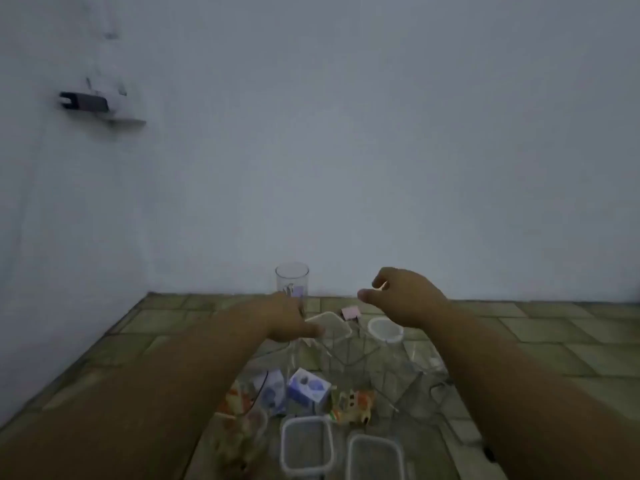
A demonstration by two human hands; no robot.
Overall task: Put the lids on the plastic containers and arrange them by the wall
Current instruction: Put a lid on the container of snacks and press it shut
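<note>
Nearest, two rectangular containers (306,445) sit side by side on the floor (554,341). The right one is cut off by the frame edge, and I cannot tell whether either already has its lid on. Behind them lie small boxes (310,389) and a wire rack (349,358), both blurred.

Further on are what look like a rectangular lid (330,323) and a round lid (384,330). The left hand (289,322) reaches low beside the rectangular lid, thumb out. Its fingertips smear into the base of the jar (292,280), so I cannot tell whether it grips anything. The right hand (405,296) hovers above the round lid, fingers loosely curled and apart, holding nothing.

The jar stands open-topped against the wall (346,133).

The step in hand seems to be picking a lid. It would go best by matching lid shape to rim first, steadying the base with one hand, then pressing evenly round the edge. The closed container can then go beside the jar.
</note>
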